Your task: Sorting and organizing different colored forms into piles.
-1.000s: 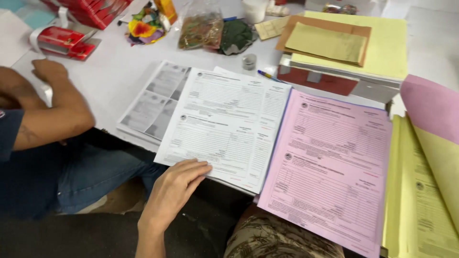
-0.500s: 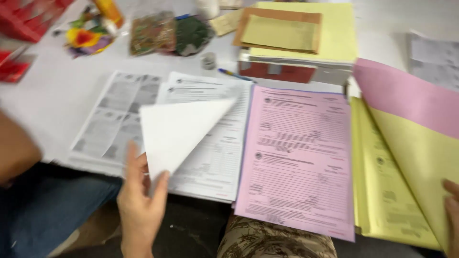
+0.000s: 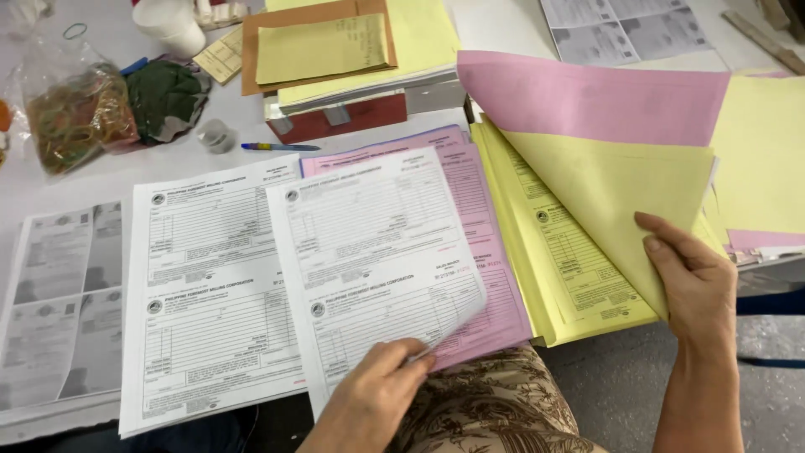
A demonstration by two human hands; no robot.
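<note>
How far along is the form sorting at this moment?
Done: one white sheet already lies over the pink stack, beside the white stack. In hand: the left hand holds that sheet's bottom edge; the right hand lifts a yellow sheet off the yellow stack. Left: thick white, pink and yellow stacks remain.

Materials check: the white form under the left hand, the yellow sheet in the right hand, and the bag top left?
White form: thin matte paper; its corner curls at the left hand. Yellow sheet: thin matte paper, bending where the right hand lifts it. Bag: clear glossy plastic film, likely; its contents, seemingly rubber bands, show through.
</note>
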